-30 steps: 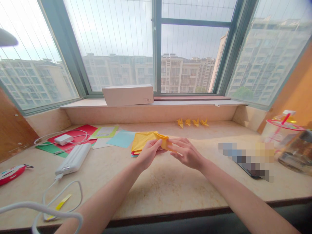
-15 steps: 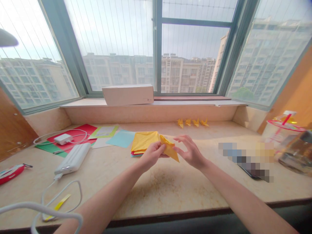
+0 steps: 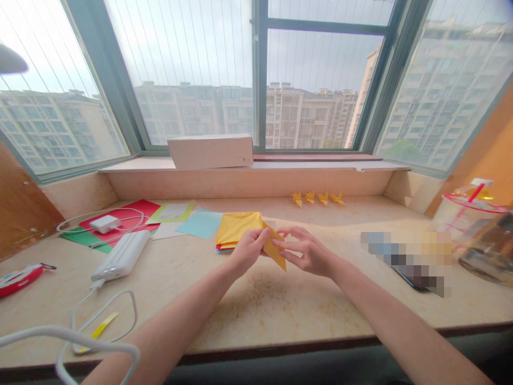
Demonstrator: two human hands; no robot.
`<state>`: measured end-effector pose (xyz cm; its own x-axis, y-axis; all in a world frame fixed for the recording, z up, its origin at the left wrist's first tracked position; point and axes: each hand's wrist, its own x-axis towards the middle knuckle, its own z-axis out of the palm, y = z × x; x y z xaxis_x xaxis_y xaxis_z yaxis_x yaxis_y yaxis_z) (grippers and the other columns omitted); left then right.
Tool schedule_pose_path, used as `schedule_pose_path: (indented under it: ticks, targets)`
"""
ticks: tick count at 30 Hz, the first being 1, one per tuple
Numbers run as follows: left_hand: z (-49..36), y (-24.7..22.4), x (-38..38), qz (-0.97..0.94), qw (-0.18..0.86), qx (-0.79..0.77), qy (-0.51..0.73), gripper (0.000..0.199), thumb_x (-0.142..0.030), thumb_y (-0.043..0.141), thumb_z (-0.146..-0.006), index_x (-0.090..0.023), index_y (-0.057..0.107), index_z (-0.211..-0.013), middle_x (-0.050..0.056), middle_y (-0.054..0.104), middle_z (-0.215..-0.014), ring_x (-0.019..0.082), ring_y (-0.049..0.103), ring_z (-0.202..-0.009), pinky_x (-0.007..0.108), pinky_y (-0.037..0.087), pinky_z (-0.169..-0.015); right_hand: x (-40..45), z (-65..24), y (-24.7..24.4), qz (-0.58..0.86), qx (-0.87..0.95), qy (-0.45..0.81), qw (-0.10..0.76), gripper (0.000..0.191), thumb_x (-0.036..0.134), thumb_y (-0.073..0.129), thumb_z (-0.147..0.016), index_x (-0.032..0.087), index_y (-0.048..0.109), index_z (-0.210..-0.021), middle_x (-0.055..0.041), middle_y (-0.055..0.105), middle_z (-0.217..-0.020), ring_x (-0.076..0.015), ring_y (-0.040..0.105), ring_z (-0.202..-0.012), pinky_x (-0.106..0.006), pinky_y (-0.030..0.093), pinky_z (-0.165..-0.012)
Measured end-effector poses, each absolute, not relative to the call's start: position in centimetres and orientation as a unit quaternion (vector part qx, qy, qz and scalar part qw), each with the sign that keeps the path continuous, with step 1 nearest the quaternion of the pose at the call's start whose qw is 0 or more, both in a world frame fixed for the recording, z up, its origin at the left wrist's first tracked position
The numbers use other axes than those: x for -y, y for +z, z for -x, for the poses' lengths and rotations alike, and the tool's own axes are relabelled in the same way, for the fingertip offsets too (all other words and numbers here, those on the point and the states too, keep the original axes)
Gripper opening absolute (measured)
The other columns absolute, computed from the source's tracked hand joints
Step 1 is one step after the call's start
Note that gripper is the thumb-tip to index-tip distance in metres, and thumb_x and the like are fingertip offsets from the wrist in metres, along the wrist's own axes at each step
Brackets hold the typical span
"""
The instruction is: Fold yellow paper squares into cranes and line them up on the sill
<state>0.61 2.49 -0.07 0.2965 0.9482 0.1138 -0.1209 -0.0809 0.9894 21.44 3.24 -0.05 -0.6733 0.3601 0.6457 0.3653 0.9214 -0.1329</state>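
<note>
A folded piece of yellow paper (image 3: 276, 251) is held above the counter, one pointed corner hanging down. My left hand (image 3: 251, 247) pinches its left side between thumb and fingers. At its right edge, my right hand (image 3: 306, 248) has its thumb and fingers closed on the paper. Just behind and left of my left hand lies a stack of yellow paper (image 3: 238, 227), with red and blue sheets showing underneath. Several small yellow paper cranes (image 3: 310, 198) stand in a row toward the back of the counter.
On the left are loose coloured sheets (image 3: 200, 222), a white charger (image 3: 105, 224), a white power bank (image 3: 121, 255) with a looping cable, and a red-and-white tool (image 3: 22, 279). A blurred phone (image 3: 412, 278) and a lidded cup (image 3: 460, 224) with a straw are right. A white box (image 3: 210, 152) sits on the sill.
My right hand has moved left and closed on the folded yellow paper; before, its fingers were apart beside it. The view has tilted slightly.
</note>
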Motion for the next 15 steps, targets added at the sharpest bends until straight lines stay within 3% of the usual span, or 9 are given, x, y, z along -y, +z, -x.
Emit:
schedule_pose_path:
  ticks: [5, 8, 15]
  targets:
    - [-0.51, 0.15, -2.35, -0.569, 0.570, -0.362, 0.469, 0.054, -0.061, 0.063, -0.081, -0.008, 0.069, -0.087, 0.009, 0.070, -0.073, 0.017, 0.065, -0.062, 0.029, 0.055, -0.062, -3.35, -21.52, -0.17, 0.190, 0.923, -0.030, 0.332, 0.050, 0.025, 0.067, -0.087, 0.031, 0.056, -0.135, -0.0110, 0.058, -0.131, -0.0278, 0.058, -0.115, -0.050, 0.050, -0.098]
    - [-0.53, 0.19, -2.35, -0.576, 0.561, -0.367, 0.468, 0.051, -0.060, 0.064, -0.080, -0.009, 0.068, -0.082, 0.005, 0.066, -0.068, 0.014, 0.061, -0.057, 0.024, 0.050, -0.056, -3.36, -21.51, -0.33, 0.192, 0.921, -0.005, 0.339, 0.046, 0.027, 0.066, -0.089, 0.032, 0.058, -0.134, -0.0109, 0.058, -0.131, -0.0267, 0.059, -0.113, -0.048, 0.051, -0.096]
    - [-0.96, 0.22, -2.13, -0.607, 0.543, -0.370, 0.447, 0.042, -0.053, 0.064, -0.082, -0.011, 0.066, -0.079, 0.001, 0.060, -0.067, 0.011, 0.056, -0.059, 0.021, 0.044, -0.055, -3.44, -20.86, -0.94, 0.225, 0.871, 0.120, 0.421, 0.022, 0.033, 0.055, -0.096, 0.026, 0.074, -0.103, -0.0084, 0.063, -0.110, -0.0207, 0.063, -0.095, -0.038, 0.054, -0.085]
